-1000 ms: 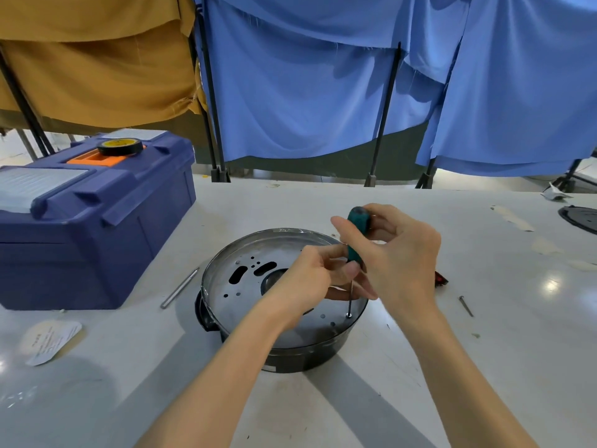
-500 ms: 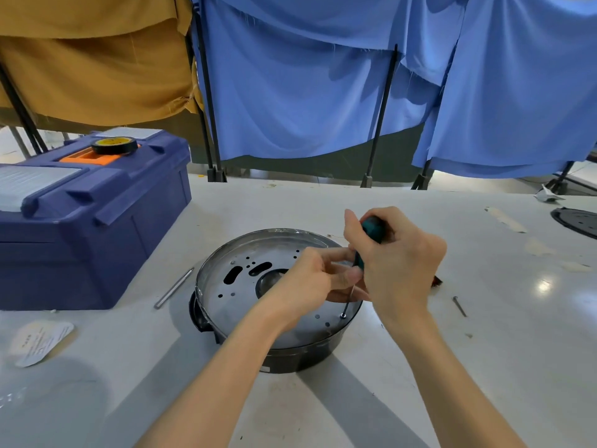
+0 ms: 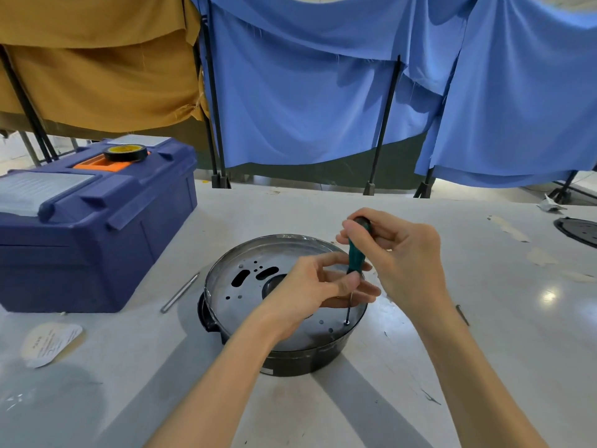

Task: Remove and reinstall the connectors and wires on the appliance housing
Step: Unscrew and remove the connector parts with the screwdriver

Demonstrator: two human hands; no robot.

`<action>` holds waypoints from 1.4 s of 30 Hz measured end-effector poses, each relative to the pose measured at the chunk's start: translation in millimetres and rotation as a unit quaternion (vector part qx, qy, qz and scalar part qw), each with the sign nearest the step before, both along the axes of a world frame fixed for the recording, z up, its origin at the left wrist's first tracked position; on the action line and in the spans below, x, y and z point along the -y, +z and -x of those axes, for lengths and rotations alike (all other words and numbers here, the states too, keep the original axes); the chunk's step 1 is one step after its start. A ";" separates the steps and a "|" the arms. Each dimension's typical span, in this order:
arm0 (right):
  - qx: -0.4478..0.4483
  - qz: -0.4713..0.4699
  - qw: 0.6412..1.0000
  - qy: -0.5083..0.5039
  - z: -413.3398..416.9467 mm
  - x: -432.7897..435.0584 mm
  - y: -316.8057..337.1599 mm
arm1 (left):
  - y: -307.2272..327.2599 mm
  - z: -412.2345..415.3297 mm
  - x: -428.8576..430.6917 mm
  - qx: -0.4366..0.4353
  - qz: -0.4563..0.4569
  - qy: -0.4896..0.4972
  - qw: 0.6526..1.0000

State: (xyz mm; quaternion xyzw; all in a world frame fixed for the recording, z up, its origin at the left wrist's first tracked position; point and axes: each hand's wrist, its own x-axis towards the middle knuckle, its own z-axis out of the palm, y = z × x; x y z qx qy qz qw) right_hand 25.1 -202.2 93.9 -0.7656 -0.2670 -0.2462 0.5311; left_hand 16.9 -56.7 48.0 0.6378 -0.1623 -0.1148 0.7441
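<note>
The 2 bare forearms converge, the right hand (image 3: pixel 403 253) curling thumb and fingers round the top of a screwdriver (image 3: pixel 355 257) while the left hand (image 3: pixel 310 286) pinches it lower, just below the right fingertips (image 3: pixel 346 226).

Print on paper label (image 3: pixel 48 343) on table (image 3: pixel 484 367) too small and blurred; nothing readable.

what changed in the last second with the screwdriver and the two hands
The right hand shifted its grip round the top of the screwdriver, and the tool leaned a little, then straightened. Unchanged: the left hand pinches it near the shaft, tip in the same hole of the housing; toolbox unmoved.
</note>
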 end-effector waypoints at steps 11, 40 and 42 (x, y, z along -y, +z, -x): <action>0.086 -0.010 0.973 -0.214 6.6 -14.4 -14.8 | -0.1 -0.4 11.7 0.017 -0.037 0.015 0.999; 0.011 0.076 0.997 -0.024 -14.5 11.0 3.2 | -22.8 -20.0 -10.6 0.133 -0.429 0.013 0.893; 0.047 0.098 0.989 -0.099 -17.2 10.4 0.9 | -25.5 -19.8 -12.1 0.137 -0.430 0.019 0.892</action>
